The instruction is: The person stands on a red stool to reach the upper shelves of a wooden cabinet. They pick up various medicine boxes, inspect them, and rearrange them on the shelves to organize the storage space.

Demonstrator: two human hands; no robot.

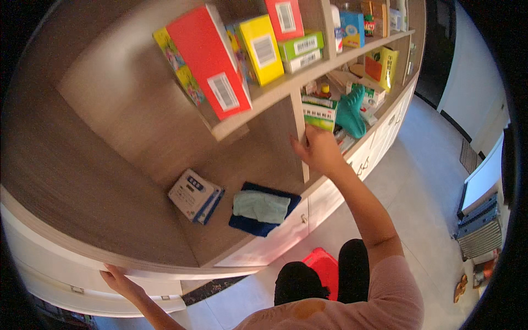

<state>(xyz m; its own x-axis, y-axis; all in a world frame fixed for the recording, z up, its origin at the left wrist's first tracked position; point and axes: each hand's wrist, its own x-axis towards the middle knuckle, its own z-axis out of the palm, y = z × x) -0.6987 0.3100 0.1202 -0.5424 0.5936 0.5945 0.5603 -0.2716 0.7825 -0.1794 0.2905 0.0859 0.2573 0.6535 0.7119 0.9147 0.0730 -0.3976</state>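
My right hand [320,148] is closed around the upright divider [297,129] of a wood-grain shelf unit, its thumb showing on the left face. At the lower left, my left hand [121,281] grips the pale side edge [148,270] of the same unit; some of its fingers are hidden. Between my hands, on the lower shelf, a light-blue cloth [261,205] lies on a dark-blue folded cloth [294,197]. Beside them sits a small stack of white-and-blue packets [193,193]. Just past my right hand, a teal spiky-edged object [352,113] rests among small boxes.
Above stand a large red box [206,58], a yellow box [260,49] and a green-and-white box [302,49]. White drawers [379,140] run below the right compartments. A red stool [322,267] is beneath my dark-clothed legs. Folded items [479,225] stand far right on the tiled floor.
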